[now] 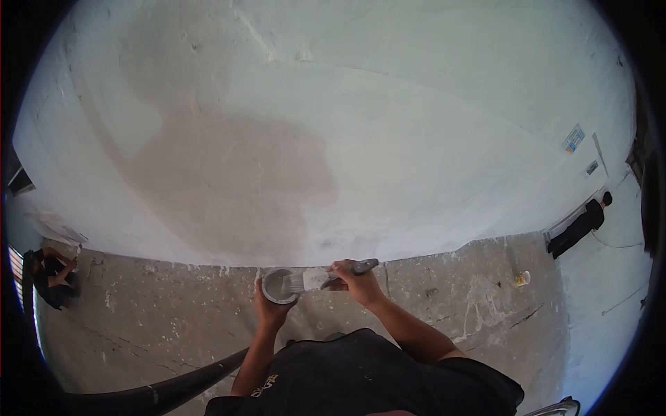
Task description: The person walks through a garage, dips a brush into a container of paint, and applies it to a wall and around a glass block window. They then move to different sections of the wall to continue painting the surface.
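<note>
My left hand (270, 308) is wrapped round a small round paint pot (280, 299), held up in front of my chest. Its inside looks grey-white. In my right hand (355, 281) is a wide paintbrush (316, 279), gripped by its dark handle, which points off to the right. The pale bristles reach left over the pot's rim and into its mouth. Both hands are close to the foot of the white wall (416, 173) in this view.
A paint-spattered concrete floor (173, 305) runs along the wall. One person (52, 277) crouches at far left; another person (583, 225) is at far right. A small white-and-yellow container (522, 279) stands on the floor to the right. A dark pole (166, 388) slants at lower left.
</note>
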A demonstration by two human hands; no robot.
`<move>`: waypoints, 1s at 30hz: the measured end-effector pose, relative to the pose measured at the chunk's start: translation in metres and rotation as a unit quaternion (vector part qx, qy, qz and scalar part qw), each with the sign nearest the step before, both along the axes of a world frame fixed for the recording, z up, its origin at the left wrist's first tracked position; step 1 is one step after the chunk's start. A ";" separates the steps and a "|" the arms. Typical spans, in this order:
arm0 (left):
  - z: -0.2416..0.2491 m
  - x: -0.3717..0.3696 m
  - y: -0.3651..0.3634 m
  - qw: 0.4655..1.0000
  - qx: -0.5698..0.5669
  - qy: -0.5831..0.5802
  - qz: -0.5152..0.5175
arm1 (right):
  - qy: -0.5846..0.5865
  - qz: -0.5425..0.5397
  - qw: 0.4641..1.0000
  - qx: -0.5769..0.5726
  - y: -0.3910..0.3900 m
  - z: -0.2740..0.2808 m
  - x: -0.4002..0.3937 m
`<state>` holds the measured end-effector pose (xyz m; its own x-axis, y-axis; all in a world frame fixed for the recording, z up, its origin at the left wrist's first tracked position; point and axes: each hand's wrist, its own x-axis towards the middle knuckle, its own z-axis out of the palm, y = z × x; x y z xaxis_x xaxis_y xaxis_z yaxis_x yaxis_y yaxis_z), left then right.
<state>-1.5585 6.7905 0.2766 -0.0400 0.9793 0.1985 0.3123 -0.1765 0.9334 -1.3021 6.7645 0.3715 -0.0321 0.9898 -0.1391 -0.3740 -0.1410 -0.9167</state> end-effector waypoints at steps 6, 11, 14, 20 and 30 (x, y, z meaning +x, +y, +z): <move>0.029 0.033 -0.003 1.000 0.018 0.014 -0.018 | 0.138 -0.014 0.983 -0.116 -0.022 0.016 0.052; 0.018 0.054 -0.013 1.000 0.005 0.023 -0.021 | 0.087 -0.026 0.994 -0.068 -0.025 0.001 0.063; -0.004 0.072 -0.026 1.000 0.015 -0.015 -0.002 | 0.074 0.009 0.995 -0.061 -0.036 0.011 0.078; 0.043 0.098 -0.050 0.996 -0.043 -0.073 0.007 | 0.014 -0.001 0.999 -0.040 -0.049 0.050 0.115; 0.045 0.125 -0.087 0.993 0.027 0.008 -0.116 | -0.369 0.087 0.893 0.242 -0.051 0.077 0.107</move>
